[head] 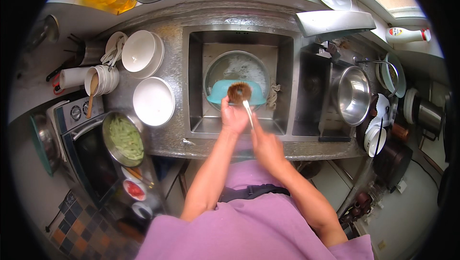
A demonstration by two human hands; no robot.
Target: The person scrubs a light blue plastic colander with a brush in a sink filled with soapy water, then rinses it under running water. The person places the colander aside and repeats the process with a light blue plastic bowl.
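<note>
My right hand [267,147] grips the pale handle of a dish brush [240,93], whose round brown bristle head lies over a turquoise plastic colander basket [219,89]. The hand and the bristles are blurred. My left hand [235,118] holds the basket by its near rim, thumb up; its other fingers are mostly hidden. Tilted on its side, the basket is above a round metal basin [233,62] with water in it. That basin stands in the stainless steel sink [197,123]. A crumpled pale cloth [274,96] lies beside the basin.
White bowls [153,101] stand left of the sink, near a toaster oven [90,145] and a pan of cut green vegetables [124,138]. A steel bowl [354,94] sits to the right. The faucet [336,21] overhangs the sink's back right corner.
</note>
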